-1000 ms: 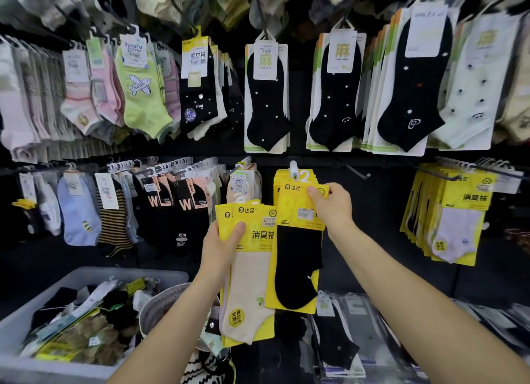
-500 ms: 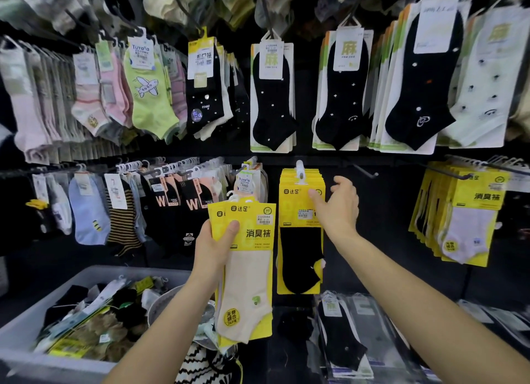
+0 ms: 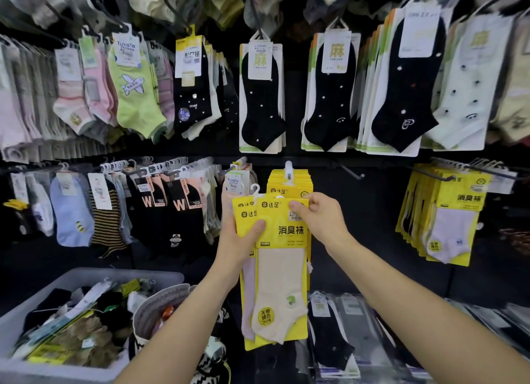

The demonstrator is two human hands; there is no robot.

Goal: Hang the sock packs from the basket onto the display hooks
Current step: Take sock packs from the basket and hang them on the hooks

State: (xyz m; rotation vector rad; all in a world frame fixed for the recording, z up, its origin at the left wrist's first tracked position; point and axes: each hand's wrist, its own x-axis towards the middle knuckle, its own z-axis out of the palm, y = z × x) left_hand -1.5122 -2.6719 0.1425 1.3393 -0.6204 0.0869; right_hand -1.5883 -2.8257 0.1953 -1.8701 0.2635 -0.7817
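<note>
1. The right grip (image 3: 321, 220), a bare hand, pinches the top right corner of the front sock pack (image 3: 282, 234), with thumb and fingertips closed on its yellow header card.
2. The left grip (image 3: 239, 241) is closed round the left edge of the same bundle. Its thumb (image 3: 256, 226) lies flat across the front card and its fingers are hidden behind.
3. The front sock pack holds a cream ankle sock and hangs upright. A second pack (image 3: 243, 210) sits just behind it, offset to the left, with a pale sock showing along its lower edge.
4. There may be more packs behind these two in the left grip, but the view does not show it.
5. Both held packs are raised in front of the hung yellow packs (image 3: 289, 186), overlapping their lower part.
6. Those hung packs sit on a display hook (image 3: 288, 169) by a white hanger tab, just above the hands.
7. To the right of that hook a bare hook (image 3: 352, 173) juts out. Further right hangs another row of yellow packs (image 3: 450, 211) holding white socks.
8. Black socks on white cards (image 3: 262, 96) fill the rail above.
9. The basket (image 3: 120, 273), a grey bin at lower left, holds loose sock packs. A round woven container (image 3: 160, 300) stands just beside it.
</note>
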